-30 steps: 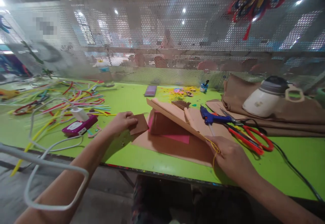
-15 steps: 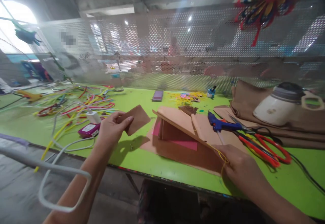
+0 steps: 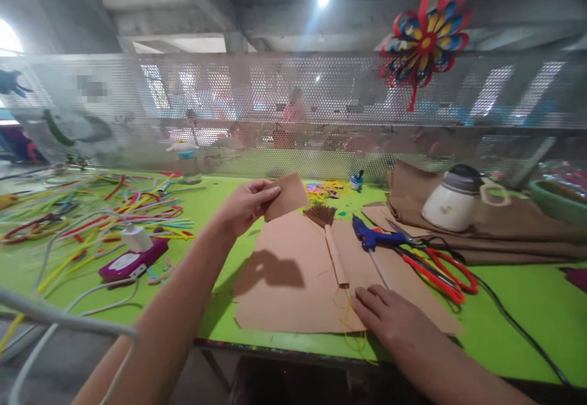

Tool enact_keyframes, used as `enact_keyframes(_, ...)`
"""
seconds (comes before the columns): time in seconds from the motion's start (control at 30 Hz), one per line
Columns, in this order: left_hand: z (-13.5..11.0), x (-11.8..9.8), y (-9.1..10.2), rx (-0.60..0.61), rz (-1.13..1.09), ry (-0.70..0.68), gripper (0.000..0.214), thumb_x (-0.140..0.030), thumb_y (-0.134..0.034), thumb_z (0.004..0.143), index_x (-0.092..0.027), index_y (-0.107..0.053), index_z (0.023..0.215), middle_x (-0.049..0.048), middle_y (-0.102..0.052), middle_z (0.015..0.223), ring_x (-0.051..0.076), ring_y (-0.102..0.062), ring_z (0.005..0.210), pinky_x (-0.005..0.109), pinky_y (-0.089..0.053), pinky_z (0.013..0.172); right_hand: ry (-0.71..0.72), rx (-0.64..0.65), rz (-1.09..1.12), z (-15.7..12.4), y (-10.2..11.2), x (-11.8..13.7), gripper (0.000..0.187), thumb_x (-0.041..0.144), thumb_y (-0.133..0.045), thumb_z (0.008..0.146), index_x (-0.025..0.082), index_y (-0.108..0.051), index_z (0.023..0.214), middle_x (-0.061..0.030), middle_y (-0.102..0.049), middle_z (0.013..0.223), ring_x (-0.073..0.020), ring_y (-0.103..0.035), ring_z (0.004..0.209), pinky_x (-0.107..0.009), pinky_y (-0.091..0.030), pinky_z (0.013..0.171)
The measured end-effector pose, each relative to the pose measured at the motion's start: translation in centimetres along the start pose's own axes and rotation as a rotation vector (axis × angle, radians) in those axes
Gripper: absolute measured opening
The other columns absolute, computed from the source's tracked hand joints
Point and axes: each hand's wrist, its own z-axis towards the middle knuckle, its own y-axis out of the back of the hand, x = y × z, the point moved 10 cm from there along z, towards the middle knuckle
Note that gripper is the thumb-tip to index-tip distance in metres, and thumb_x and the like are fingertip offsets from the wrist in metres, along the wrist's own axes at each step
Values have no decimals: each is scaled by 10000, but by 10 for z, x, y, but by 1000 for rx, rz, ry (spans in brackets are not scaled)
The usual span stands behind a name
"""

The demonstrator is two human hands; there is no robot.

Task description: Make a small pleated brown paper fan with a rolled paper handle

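My left hand (image 3: 254,203) pinches a small square of brown paper (image 3: 288,196) between thumb and fingers, above the back edge of a large tan paper sheet (image 3: 275,295). The sheet lies flat, under the shadow of that hand. A rolled paper tube (image 3: 337,258) rests on it, with a pleated brown paper fan (image 3: 321,215) at its far end and yellow string (image 3: 346,313) trailing from the near end. My right hand (image 3: 383,316) lies palm down on the sheet's front part, fingers stretched out beside the string.
To the right lie a blue glue gun (image 3: 376,238), red-handled scissors (image 3: 452,270) and folded brown material (image 3: 504,240) bearing a white jar (image 3: 452,203). On the left are a purple power strip (image 3: 132,261), white cable and several coloured strips (image 3: 151,209). A perforated panel (image 3: 257,111) stands behind.
The raised tan sheet has come down flat, hiding the pink paper beneath. My right hand has let go of its edge. My left hand has moved over the sheet with the brown paper.
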Motion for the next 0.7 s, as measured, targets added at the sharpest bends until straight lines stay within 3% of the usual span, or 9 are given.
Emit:
enact_keyframes(0.13, 15, 48, -50, 161, -10, 108, 346, -411, -814, 621, -152, -585, 640, -29, -535, 553, 97, -487, 517, 240, -406, 531, -45, 134, 176, 1, 20, -4, 516, 49, -610, 703, 100, -621, 1217, -175, -668, 1241, -325, -603, 1067, -449, -517, 903)
enact_keyframes(0.23, 6, 75, -78, 221, 8, 151, 358, -415, -809, 627, -157, -562, 593, -51, -496, 504, 87, -435, 484, 221, -330, 491, -64, 399, 512, 5, 33, -11, 257, 91, -616, 766, 207, -676, 987, -53, -714, 1069, -235, -618, 981, -327, -501, 841)
enact_keyframes(0.27, 2, 79, -86, 241, 12, 157, 353, -407, -807, 635, -156, -564, 582, -49, -502, 499, 87, -431, 481, 222, -319, 491, -71, 420, 594, 9, 41, -17, 205, 125, -623, 783, 220, -675, 957, -35, -714, 1012, -222, -622, 945, -314, -488, 824)
enact_keyframes(0.33, -7, 82, -102, 281, 5, 164, 316, -379, -798, 663, -156, -586, 589, -37, -536, 511, 99, -460, 500, 229, -324, 506, -223, 316, 659, 25, 55, -52, 124, 201, -551, 877, 219, -674, 881, -31, -703, 887, -200, -622, 827, -310, -460, 752)
enact_keyframes(0.4, -12, 80, -113, 302, -19, 171, 294, -348, -798, 675, -159, -592, 585, -31, -549, 515, 109, -483, 515, 234, -331, 518, -450, 80, 694, 40, 63, -98, 228, 281, -499, 923, 201, -668, 793, -47, -682, 802, -206, -600, 757, -333, -427, 722)
enact_keyframes(0.47, -13, 79, -120, 299, -54, 181, 282, -325, -802, 673, -160, -591, 585, -31, -552, 518, 113, -495, 525, 235, -339, 526, -671, -139, 893, 47, 52, -135, 238, 368, -553, 894, 193, -656, 770, -48, -665, 768, -210, -586, 747, -338, -421, 718)
enact_keyframes(0.5, -13, 81, -121, 290, -74, 187, 281, -317, -806, 666, -160, -588, 584, -32, -550, 519, 112, -496, 526, 234, -343, 528, -703, -159, 962, 53, 40, -141, 236, 402, -570, 876, 193, -652, 801, -43, -666, 775, -207, -593, 742, -329, -434, 694)
enact_keyframes(0.6, -15, 92, -121, 240, -146, 218, 305, -318, -817, 646, -164, -560, 588, -39, -546, 530, 111, -502, 529, 231, -360, 531, -725, -111, 1151, 70, -1, -135, 248, 429, -648, 791, 188, -631, 848, -29, -676, 770, -192, -620, 698, -287, -458, 602)
enact_keyframes(0.7, -24, 106, -118, 190, -251, 270, 329, -348, -798, 680, -177, -521, 632, -53, -539, 551, 110, -522, 537, 233, -406, 546, -768, -96, 1255, 69, -26, -122, 253, 418, -684, 749, 190, -576, 734, 14, -601, 654, -152, -562, 599, -253, -414, 534)
